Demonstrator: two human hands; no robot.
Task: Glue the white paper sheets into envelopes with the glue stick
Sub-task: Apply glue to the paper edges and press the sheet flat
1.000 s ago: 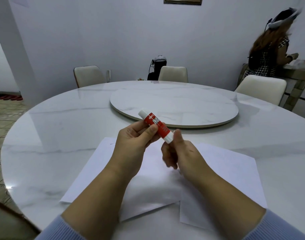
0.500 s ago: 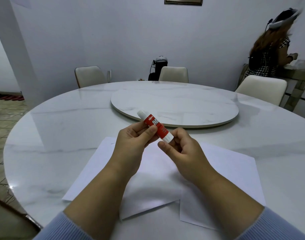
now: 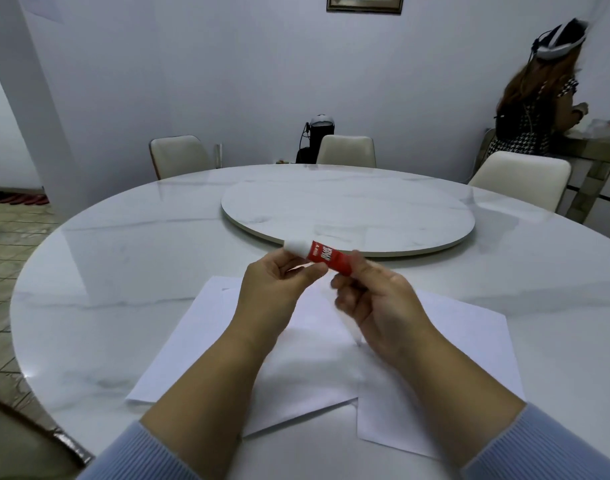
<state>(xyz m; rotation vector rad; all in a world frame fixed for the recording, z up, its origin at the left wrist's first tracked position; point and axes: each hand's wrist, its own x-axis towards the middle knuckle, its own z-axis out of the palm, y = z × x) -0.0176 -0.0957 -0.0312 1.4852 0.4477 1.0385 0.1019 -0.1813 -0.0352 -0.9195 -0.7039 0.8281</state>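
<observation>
A red glue stick (image 3: 326,258) with white ends is held level above the table, its white cap pointing left. My left hand (image 3: 274,295) pinches the stick near the cap end between thumb and fingers. My right hand (image 3: 376,306) grips the stick's right end, which its fingers hide. Below both hands lie overlapping white paper sheets (image 3: 462,344) on the marble table (image 3: 123,289). The sheets' middle is hidden by my forearms.
A round marble turntable (image 3: 348,211) sits at the table's centre, just beyond my hands. Cream chairs (image 3: 180,155) stand around the far side. A person with a headset (image 3: 535,109) stands at a counter at the far right.
The glue stick has tilted from slanted to nearly level, and the printed label has turned round. My right hand has closed over the stick's right end and shifted slightly right.
</observation>
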